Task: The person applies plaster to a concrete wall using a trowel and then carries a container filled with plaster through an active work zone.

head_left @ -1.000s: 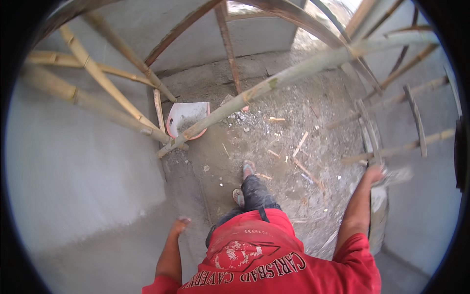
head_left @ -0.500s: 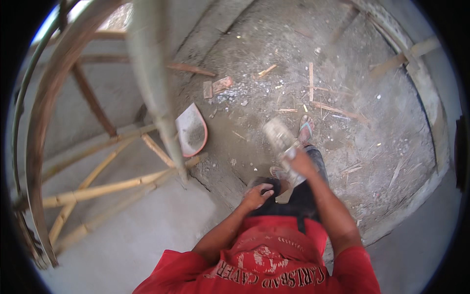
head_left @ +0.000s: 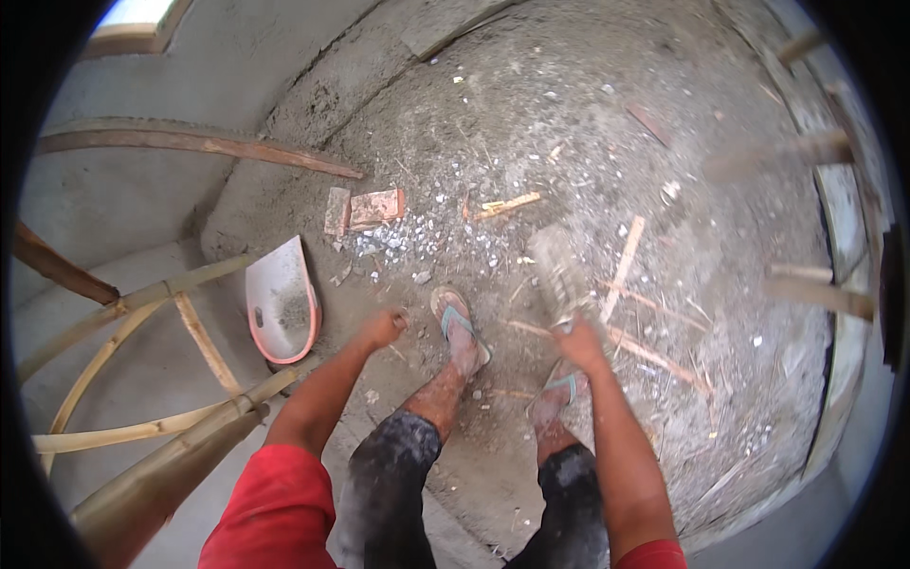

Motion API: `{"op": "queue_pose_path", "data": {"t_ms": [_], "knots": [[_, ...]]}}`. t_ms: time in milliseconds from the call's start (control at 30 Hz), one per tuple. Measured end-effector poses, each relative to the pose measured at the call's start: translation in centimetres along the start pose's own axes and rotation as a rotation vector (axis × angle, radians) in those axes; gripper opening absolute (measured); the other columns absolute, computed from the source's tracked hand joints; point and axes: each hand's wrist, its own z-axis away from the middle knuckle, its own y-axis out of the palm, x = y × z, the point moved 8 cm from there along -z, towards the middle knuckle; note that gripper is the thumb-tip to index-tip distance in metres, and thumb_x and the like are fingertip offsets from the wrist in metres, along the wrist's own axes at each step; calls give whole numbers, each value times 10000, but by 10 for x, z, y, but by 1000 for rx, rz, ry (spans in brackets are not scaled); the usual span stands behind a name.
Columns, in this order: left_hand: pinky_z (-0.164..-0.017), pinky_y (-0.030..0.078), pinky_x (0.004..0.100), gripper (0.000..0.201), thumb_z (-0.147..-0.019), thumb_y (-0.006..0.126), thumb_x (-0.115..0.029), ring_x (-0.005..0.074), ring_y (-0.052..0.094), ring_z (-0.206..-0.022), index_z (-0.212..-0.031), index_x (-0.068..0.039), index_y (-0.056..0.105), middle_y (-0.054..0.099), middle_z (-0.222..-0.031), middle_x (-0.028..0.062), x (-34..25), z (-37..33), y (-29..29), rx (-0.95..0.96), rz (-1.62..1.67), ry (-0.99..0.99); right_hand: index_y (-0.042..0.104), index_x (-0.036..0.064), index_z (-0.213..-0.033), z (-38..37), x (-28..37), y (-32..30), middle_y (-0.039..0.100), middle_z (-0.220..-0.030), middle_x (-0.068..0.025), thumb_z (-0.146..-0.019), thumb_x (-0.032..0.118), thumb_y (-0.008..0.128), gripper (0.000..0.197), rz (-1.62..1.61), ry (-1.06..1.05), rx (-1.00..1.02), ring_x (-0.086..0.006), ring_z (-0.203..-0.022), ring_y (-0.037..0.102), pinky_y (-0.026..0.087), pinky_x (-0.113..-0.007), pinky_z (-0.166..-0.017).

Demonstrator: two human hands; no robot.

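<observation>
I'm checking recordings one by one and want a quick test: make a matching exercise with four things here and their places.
Things:
1. White scoop-shaped container with orange-red rim
2. Blurred, flat greyish tool
3. Rectangular reddish brick
4. Flip-flops with pale teal straps

Places:
A. On the person's feet
B. Near the yellowish bamboo poles
C. In the right hand
D. Beside scattered whitish chips

Pairs: 1-B, 2-C, 3-D, 4-A
</observation>
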Motion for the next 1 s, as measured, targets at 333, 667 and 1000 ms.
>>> {"op": "queue_pose_path", "data": {"t_ms": [333, 667, 1000], "knots": [[-1102, 371, 512, 712, -811, 720, -507, 396, 410, -1361, -1379, -132, 512, 422, -1500, 156, 64, -209, -137, -844, 3, 45, 668, -69, -1076, -338, 174, -93, 680, -930, -319, -841, 543, 683, 656, 242, -150, -321, -459, -950, 661, 510, -498, -842], [-1114, 215, 641, 464, -820, 683, -448, 355, 378, -1376, -1236, -243, 649, 450, -1454, 115, 85, -261, -127, -958, 11, 19, 627, -61, -1226, -416, 198, -71, 691, -1079, -286, -859, 558, 677, 720, 378, -188, -621, -441, -1045, 653, 499, -466, -906], [-1105, 203, 680, 479, -803, 698, -471, 345, 364, -1392, -1237, -270, 673, 436, -1480, 109, 80, -274, -131, -809, 112, 24, 505, -138, -1325, -426, 192, -80, 578, -1271, -348, -887, 545, 662, 826, 531, -114, -653, -457, -1218, 550, 438, -462, -1033]]}}
